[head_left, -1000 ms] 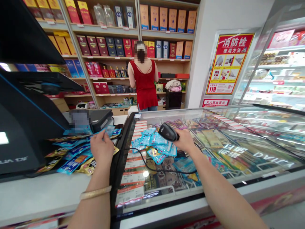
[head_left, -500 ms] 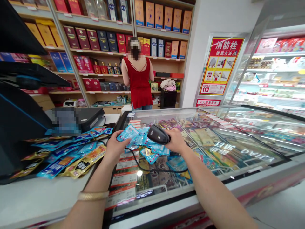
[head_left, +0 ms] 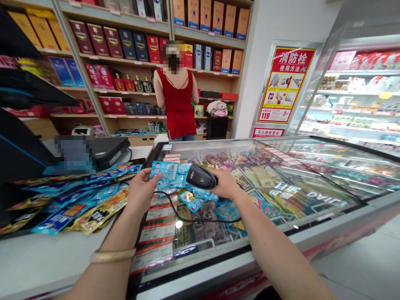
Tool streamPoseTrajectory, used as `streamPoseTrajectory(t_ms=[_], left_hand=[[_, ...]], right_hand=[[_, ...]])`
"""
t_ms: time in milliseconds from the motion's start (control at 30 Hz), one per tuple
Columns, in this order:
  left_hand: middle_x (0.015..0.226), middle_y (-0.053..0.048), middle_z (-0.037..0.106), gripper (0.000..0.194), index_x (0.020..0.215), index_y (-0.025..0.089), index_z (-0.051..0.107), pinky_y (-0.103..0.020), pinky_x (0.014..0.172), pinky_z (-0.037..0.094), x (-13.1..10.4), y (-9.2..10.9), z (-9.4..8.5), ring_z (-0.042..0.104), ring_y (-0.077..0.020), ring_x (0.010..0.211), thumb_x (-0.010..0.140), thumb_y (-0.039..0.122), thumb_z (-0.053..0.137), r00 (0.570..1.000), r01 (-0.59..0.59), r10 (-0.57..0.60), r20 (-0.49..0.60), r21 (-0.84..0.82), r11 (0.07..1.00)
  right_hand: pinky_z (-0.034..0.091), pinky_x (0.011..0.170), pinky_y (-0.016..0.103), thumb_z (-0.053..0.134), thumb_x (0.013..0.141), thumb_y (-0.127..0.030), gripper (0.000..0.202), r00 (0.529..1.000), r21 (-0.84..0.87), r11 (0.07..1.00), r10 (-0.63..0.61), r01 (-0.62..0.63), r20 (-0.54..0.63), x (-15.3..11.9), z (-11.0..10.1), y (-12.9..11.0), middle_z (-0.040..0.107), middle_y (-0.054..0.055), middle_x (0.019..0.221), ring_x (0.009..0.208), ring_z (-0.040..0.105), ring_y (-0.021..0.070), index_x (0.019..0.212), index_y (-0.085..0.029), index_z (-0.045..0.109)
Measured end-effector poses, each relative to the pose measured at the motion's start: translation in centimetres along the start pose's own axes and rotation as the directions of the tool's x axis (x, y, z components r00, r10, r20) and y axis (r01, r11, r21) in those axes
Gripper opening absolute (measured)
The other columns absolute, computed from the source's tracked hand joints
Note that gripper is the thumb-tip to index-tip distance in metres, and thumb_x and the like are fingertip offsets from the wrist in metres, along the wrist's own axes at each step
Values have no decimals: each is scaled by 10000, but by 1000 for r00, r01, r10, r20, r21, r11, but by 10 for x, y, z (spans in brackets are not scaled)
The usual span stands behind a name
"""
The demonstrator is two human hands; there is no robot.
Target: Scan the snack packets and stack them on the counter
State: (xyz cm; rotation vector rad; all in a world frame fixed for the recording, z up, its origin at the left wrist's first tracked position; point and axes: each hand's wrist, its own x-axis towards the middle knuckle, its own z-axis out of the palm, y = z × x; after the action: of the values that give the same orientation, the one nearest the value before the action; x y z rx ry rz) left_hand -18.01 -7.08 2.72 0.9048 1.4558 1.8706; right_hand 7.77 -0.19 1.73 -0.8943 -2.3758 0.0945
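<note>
Left hand (head_left: 140,189): 1 flat packet (head_left: 167,170) — right hand (head_left: 226,183): rounded scanner (head_left: 201,177).

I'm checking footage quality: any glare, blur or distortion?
Head view: glare streaks on the glass freezer top; refrigerated shelves washed out; pixelation over the head of the person in red; maroon boxes leaning, probably lens distortion; small print on the blue packet in the left hand too soft to read.

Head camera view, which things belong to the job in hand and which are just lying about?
Likely part of the job:
black barcode scanner, in the right hand
blue packet, in the left hand
packet pile on the glass-topped freezer
blue and gold packets on the white counter

Likely just about:
fire hydrant poster
shelved orange boxes
bundled cloth
</note>
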Motion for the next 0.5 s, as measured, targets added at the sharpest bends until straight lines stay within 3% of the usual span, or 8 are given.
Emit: streamPoseTrajectory(t_ms=[500], left_hand=[[750,-17,711,555,865,166,635,-250,587,480,0,-3,0,606,-136,603,425,405,873,999,-25,25,27,11,1000]], right_hand=[[350,753,285,677,742,-313,207,999,9,1000,-30,30,25,1,0,2,746,32,797,812,679,214,917,-210,715]])
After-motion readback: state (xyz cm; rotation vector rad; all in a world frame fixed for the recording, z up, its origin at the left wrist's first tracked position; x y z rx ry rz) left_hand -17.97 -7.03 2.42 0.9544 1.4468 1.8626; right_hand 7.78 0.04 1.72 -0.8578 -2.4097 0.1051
